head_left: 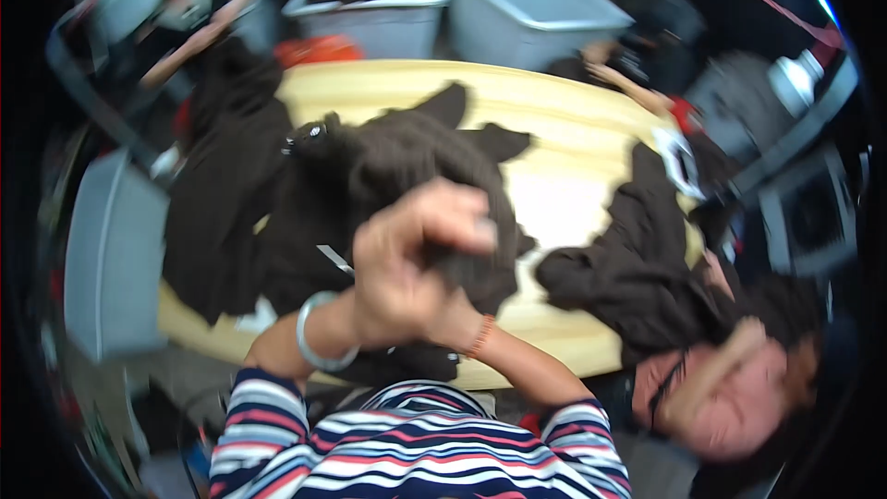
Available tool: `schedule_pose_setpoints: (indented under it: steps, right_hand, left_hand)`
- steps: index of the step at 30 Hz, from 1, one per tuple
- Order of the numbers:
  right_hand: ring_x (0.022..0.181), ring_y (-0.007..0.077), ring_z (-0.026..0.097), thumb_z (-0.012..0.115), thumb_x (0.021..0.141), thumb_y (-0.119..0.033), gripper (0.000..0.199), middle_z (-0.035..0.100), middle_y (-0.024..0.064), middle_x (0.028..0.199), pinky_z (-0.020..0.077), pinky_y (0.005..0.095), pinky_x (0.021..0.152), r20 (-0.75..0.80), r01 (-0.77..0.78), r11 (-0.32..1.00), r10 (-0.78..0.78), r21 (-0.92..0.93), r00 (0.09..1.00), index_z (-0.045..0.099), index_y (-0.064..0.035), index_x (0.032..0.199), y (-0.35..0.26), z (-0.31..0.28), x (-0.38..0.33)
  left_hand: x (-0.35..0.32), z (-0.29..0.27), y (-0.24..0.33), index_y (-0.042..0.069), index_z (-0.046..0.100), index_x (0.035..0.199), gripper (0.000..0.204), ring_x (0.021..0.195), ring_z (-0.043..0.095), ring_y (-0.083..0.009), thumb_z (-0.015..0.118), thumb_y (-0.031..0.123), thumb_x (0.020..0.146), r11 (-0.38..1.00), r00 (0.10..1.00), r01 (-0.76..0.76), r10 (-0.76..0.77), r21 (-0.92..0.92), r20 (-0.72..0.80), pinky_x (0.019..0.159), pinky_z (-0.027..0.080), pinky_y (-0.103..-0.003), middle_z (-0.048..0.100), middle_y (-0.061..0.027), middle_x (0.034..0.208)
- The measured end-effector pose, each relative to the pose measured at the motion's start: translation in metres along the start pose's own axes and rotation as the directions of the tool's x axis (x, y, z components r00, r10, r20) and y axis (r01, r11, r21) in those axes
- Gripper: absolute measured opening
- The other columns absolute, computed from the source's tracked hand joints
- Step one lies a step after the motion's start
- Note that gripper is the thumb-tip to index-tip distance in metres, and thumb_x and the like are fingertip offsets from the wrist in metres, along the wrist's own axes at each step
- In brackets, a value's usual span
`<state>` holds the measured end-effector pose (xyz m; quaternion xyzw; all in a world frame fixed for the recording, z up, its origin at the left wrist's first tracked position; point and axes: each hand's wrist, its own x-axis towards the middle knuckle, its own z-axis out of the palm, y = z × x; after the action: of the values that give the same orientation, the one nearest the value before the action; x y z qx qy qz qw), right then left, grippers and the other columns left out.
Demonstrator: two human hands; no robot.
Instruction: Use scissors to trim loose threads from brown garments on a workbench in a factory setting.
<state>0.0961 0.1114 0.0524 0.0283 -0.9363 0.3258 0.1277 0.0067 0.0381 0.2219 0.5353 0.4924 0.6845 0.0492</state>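
Observation:
My left hand [397, 263], with a pale bangle on its wrist, is raised in front of me over dark brown cloth. Its fingers bend toward the right, but motion smears them. My right hand [448, 314] crosses close behind it, mostly hidden by the left; an orange beaded bracelet circles that wrist. Beneath both hands lies a bunched dark brown garment [397, 157] on a yellow table [554, 134]. A white strip [334, 259] shows on the cloth beside my left hand. Whether either hand holds anything cannot be made out.
More dark cloth [217, 212] hangs over the table's left side, and another dark garment [637, 259] lies at right. Grey bins [531, 14] stand beyond the far edge; one grey bin [106, 259] is at left. A person in pink [721, 397] sits close at right. Others work across the table.

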Motion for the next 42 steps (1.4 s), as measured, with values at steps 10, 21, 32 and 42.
schedule_pose_setpoints:
  steps: [10, 21, 32, 42]
  right_hand:
    - [0.072, 0.0242, 0.066, 0.065, 0.081, -0.022, 0.032, 0.067, 0.0087, 0.077, 0.0534, 0.0346, 0.064, -0.485, -0.797, 0.599, 0.719, 0.072, 0.497, 0.060, -0.0033, 0.106, 0.054, -0.208, -0.191]
    - [0.065, 0.0178, 0.065, 0.064, 0.088, -0.028, 0.025, 0.067, 0.0079, 0.076, 0.0512, 0.0294, 0.065, -0.132, -0.889, 0.366, 0.930, 0.276, 0.342, 0.066, -0.0051, 0.098, 0.215, -0.273, -0.189]
    - [0.063, 0.0173, 0.066, 0.064, 0.088, -0.026, 0.025, 0.068, 0.0086, 0.070, 0.0523, 0.0310, 0.064, 0.399, -0.743, 0.587, 0.627, 0.323, 0.669, 0.065, -0.0024, 0.095, 0.203, -0.094, -0.139]
    - [0.080, 0.0227, 0.067, 0.066, 0.086, -0.018, 0.031, 0.068, 0.0148, 0.085, 0.0509, 0.0332, 0.074, -0.080, -0.361, 0.917, 0.377, 0.169, 0.923, 0.064, 0.0000, 0.112, 0.066, -0.073, -0.010]
  left_hand:
    - [-0.012, 0.164, 0.009, -0.007, 0.066, 0.097, 0.026, 0.097, 0.063, -0.0379, 0.059, -0.007, 0.072, 0.748, 0.797, 0.236, 0.216, -0.620, 0.564, 0.094, 0.049, -0.053, 0.063, -0.0227, 0.097]
    - [-0.024, 0.285, -0.101, 0.003, 0.054, 0.123, 0.041, 0.108, 0.057, -0.0187, 0.067, 0.010, 0.086, 0.784, 0.734, 0.584, -0.398, -0.211, 0.550, 0.096, 0.045, -0.032, 0.059, -0.0092, 0.112]
    - [-0.011, 0.116, -0.005, -0.004, 0.060, 0.116, 0.023, 0.105, 0.060, -0.0179, 0.056, 0.000, 0.093, 0.802, 0.835, 0.546, -0.498, -0.241, 0.233, 0.095, 0.047, -0.032, 0.064, -0.0115, 0.110]
    - [-0.094, -0.033, 0.054, -0.001, 0.064, 0.111, 0.022, 0.101, 0.063, -0.0253, 0.065, 0.008, 0.091, 0.945, 0.831, 0.318, -0.319, 0.082, 0.456, 0.087, 0.050, -0.032, 0.067, -0.0130, 0.106]
